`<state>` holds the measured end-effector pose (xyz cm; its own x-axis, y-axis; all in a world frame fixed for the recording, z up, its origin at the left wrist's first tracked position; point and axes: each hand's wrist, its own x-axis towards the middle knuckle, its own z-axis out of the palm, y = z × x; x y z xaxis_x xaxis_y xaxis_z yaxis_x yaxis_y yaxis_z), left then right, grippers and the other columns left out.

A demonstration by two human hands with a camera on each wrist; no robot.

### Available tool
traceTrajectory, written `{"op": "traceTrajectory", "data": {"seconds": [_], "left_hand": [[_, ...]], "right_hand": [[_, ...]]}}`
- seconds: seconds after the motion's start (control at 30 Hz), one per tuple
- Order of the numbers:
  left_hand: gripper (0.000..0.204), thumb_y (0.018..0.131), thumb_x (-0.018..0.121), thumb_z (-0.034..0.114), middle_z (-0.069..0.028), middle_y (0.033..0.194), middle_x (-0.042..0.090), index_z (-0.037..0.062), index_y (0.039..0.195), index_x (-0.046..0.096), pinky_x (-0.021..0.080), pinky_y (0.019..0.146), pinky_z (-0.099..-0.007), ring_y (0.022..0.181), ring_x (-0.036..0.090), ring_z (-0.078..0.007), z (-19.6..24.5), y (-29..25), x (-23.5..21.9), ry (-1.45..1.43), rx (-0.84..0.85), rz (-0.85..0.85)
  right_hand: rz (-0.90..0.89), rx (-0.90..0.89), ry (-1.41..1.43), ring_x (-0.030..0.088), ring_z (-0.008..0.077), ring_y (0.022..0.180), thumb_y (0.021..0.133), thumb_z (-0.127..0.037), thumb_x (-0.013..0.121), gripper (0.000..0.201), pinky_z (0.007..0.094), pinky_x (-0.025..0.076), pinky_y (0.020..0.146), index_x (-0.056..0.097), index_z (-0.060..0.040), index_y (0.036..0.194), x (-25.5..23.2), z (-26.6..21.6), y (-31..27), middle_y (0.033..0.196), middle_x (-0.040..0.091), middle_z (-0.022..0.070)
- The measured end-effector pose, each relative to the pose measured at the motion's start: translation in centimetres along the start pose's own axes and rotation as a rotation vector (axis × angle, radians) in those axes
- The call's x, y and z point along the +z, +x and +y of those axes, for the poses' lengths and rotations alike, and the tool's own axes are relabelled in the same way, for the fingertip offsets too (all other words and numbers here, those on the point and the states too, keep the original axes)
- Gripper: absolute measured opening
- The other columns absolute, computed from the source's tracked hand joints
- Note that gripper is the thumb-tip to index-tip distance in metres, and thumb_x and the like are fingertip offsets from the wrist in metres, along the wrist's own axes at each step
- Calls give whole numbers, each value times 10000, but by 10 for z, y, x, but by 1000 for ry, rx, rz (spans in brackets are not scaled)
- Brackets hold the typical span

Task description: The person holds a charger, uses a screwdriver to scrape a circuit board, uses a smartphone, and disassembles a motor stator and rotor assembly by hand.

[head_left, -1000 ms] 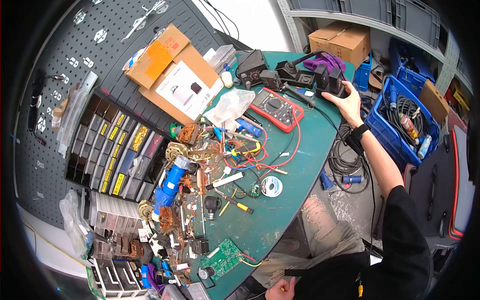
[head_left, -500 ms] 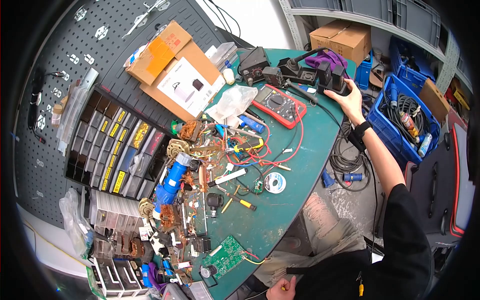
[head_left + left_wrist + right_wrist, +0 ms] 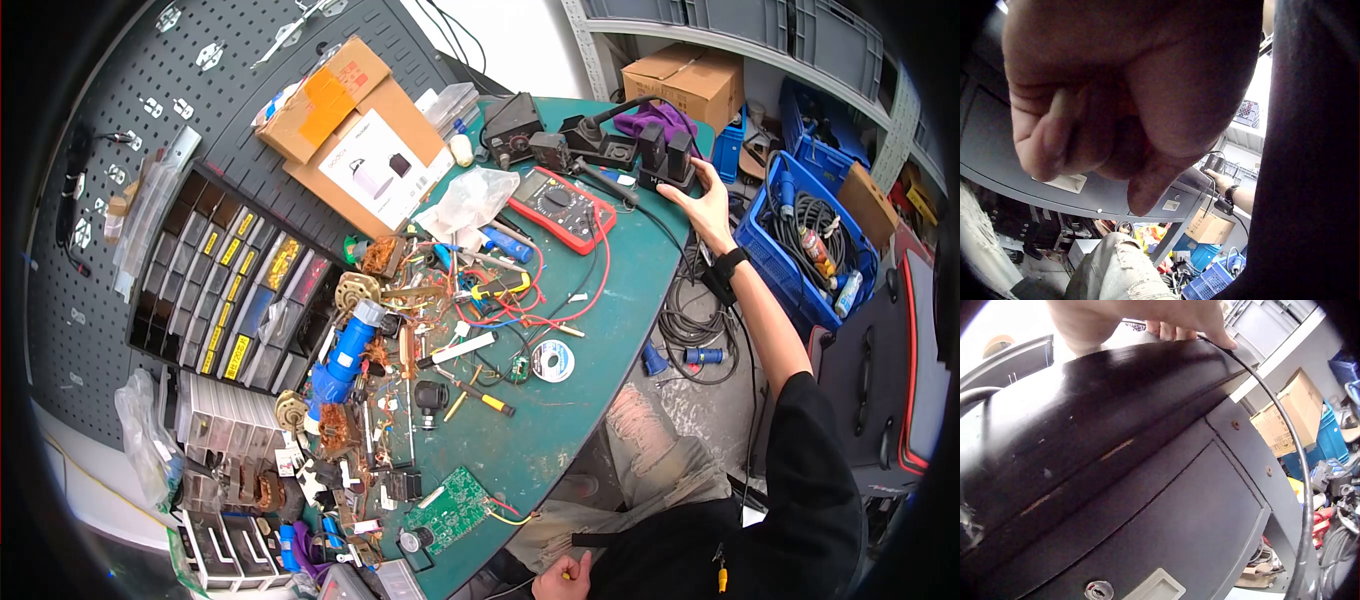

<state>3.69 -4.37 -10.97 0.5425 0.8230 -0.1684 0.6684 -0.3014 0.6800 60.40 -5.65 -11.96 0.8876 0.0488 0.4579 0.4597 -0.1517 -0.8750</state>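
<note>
My right hand point(image 3: 708, 208) reaches to the table's far right corner and grips a black two-part device point(image 3: 667, 165), thumb on its near side. The other fingers are partly hidden behind it. In the right wrist view the hand point(image 3: 1147, 319) is over the dark table edge point(image 3: 1104, 419), beside a black cable point(image 3: 1291, 425). My left hand point(image 3: 562, 580) stays low by the body, fingers curled round a small yellow thing point(image 3: 567, 575), mostly hidden. Those curled fingers fill the upper part of the left wrist view, where the hand point(image 3: 1116, 100) is close to the camera.
A red multimeter point(image 3: 563, 208), solder spool point(image 3: 552, 361), green circuit board point(image 3: 458, 510) and blue plug point(image 3: 345, 355) lie on the green table point(image 3: 500, 445) among wires and parts. Cartons point(image 3: 375, 175) and drawer units point(image 3: 230, 290) stand left; a blue crate point(image 3: 800, 240) sits right.
The head view has shifted slightly, so the table things appear a little farther right. My right hand keeps its hold on the black device, and my left hand stays by the body.
</note>
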Motion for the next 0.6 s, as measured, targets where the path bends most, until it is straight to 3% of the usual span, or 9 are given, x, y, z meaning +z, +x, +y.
{"op": "traceTrajectory", "data": {"seconds": [0.13, 0.2, 0.33, 0.4, 0.43, 0.53, 0.6], "left_hand": [[432, 849, 738, 254, -175, 522, 434, 48, 617, 437, 389, 460, -406, 474, 450, -389, -1, 0, 0, 9, 5, 1], [433, 853, 732, 263, -181, 535, 440, 46, 619, 440, 393, 467, -408, 490, 459, -399, -8, 0, 2, -19, -28, -22], [432, 857, 726, 265, -187, 547, 444, 43, 624, 438, 396, 476, -408, 511, 463, -412, -11, 0, 4, -37, -28, -18], [428, 861, 719, 264, -189, 561, 448, 42, 629, 436, 399, 487, -408, 531, 464, -419, -9, 2, 4, -29, -50, -43], [428, 861, 719, 264, -189, 561, 448, 42, 629, 436, 399, 487, -408, 531, 464, -419, -10, 2, 4, -31, -51, -42], [424, 862, 716, 256, -190, 565, 434, 42, 635, 429, 394, 491, -409, 535, 456, -418, -19, 2, 6, -63, -53, -53], [419, 864, 712, 242, -190, 569, 420, 41, 639, 422, 387, 494, -410, 536, 446, -414, -35, 0, 7, 0, 0, -94]], "right_hand": [[74, -124, 26, 528, 230, 1227, 732, -281, 848, 740, 353, 361, 1090, 513, -17, 1337, -8, 0, -13, 1266, 594, 142], [50, -92, 9, 494, 232, 1276, 775, -263, 814, 703, 361, 337, 1109, 503, -36, 1364, -16, -11, -25, 1328, 563, 134], [71, -98, 68, 462, 249, 1324, 824, -211, 762, 523, 415, 250, 1161, 586, -53, 1290, -25, -8, -45, 1327, 578, 152], [86, -253, -97, 485, 267, 1312, 841, -167, 730, 412, 467, 187, 1182, 637, -63, 1228, -31, -11, -60, 1245, 633, 155], [65, -250, -74, 507, 275, 1297, 857, -128, 698, 326, 499, 147, 1188, 664, -59, 1174, -34, -12, -72, 1201, 660, 142], [97, -105, 16, 588, 229, 1165, 868, -88, 662, 190, 435, 309, 1133, 665, -34, 1050, -33, -3, -120, 1105, 680, 110], [73, 101, 96, 602, 205, 1052, 853, -48, 623, 171, 388, 420, 1018, 627, -23, 1022, -33, 13, -163, 1045, 655, 91]]}}
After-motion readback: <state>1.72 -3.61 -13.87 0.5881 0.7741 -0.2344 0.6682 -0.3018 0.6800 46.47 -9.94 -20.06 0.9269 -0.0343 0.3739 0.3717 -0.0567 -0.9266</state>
